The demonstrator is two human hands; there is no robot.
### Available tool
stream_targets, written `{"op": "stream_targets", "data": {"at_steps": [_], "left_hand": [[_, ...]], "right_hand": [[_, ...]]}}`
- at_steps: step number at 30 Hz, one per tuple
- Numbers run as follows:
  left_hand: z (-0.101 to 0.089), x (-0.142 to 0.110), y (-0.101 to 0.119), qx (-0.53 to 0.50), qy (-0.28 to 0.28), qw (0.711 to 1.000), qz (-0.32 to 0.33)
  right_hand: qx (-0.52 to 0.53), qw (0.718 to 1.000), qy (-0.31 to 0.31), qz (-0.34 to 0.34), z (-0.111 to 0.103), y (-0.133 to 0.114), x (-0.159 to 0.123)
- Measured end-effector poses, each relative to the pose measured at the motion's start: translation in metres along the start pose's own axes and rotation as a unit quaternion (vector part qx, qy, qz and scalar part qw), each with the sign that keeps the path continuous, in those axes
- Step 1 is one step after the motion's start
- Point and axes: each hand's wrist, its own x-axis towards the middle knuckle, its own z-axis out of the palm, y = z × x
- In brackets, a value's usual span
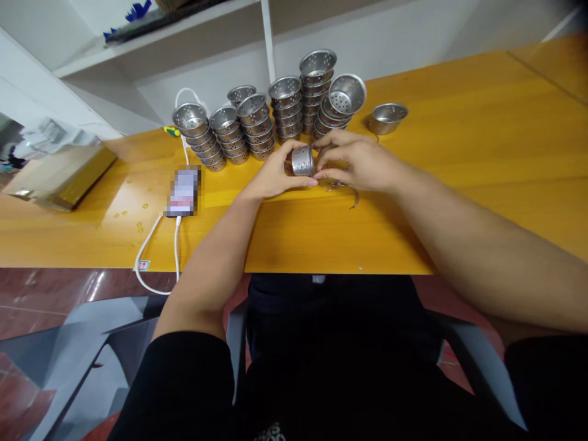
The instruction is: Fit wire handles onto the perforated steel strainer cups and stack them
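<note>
My left hand (pixel 272 173) is closed around a small perforated metal strainer cup (pixel 302 162), which lies on its side with its rim to the right. At that rim, the fingers of my right hand (pixel 351 158) are bent and pinched together; what they hold, if anything, is too small to make out. Thin curved wire pieces (pixel 340 185) lie on the table just below my right hand. Behind both hands stand several stacks of the same strainer cups (pixel 256 125), and the tilted top cup of the nearest stack (pixel 345 98) faces me.
A single strainer cup (pixel 388 117) sits to the right of the stacks. On the left lie a phone (pixel 182 191) with white cables (pixel 177 251), a yellow-green tool (pixel 172 131) and a cardboard box (pixel 62 177). White shelving (pixel 220 46) rises behind the wooden table (pixel 316 239).
</note>
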Motion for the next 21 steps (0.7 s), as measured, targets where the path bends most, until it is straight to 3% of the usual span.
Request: {"op": "stream_targets", "data": {"at_steps": [6, 13, 18, 21], "left_hand": [[-0.001, -0.001, 0.002, -0.003, 0.004, 1.000, -0.008], [0.005, 0.001, -0.001, -0.114, -0.007, 0.992, -0.053], [0.001, -0.001, 0.002, -0.064, 0.020, 0.997, -0.049], [-0.001, -0.003, 0.003, -0.056, 0.006, 0.997, -0.057]], "right_hand": [[0.004, 1.000, 0.009, 0.001, -0.005, -0.005, 0.001], [0.061, 0.997, 0.052, -0.003, 0.002, 0.005, 0.001], [0.028, 0.998, 0.057, 0.006, 0.009, 0.004, 0.001], [0.015, 0.999, 0.033, -0.012, 0.008, 0.004, 0.001]]}}
